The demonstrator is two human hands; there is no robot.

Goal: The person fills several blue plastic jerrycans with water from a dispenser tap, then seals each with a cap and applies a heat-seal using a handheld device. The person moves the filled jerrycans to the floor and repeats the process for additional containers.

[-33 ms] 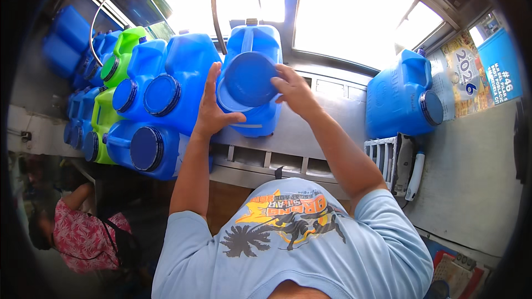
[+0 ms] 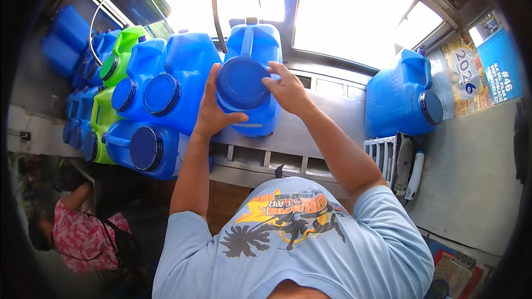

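A blue plastic water jug (image 2: 260,116) stands on the metal counter in front of me, its wide round mouth facing me. Over that mouth lies a flat blue round lid (image 2: 242,83). With its fingertips, my right hand (image 2: 289,89) grips the lid's right edge. My left hand (image 2: 213,108) is open along the left side of the mouth, fingers stretched upward and thumb reaching beneath the lid. Whether the lid is seated on the rim cannot be made out.
Several blue and green jugs (image 2: 191,61) are stacked to the left. Another blue jug (image 2: 390,97) stands at the right, above a slotted rack (image 2: 381,158) and a white handheld device (image 2: 415,174). A thin curved hose (image 2: 215,11) hangs behind. A person in a pink patterned shirt (image 2: 83,232) is at lower left.
The lid has shifted left and slightly down, now lining up with the jug's mouth. My right hand has moved left with it; my left hand has barely moved.
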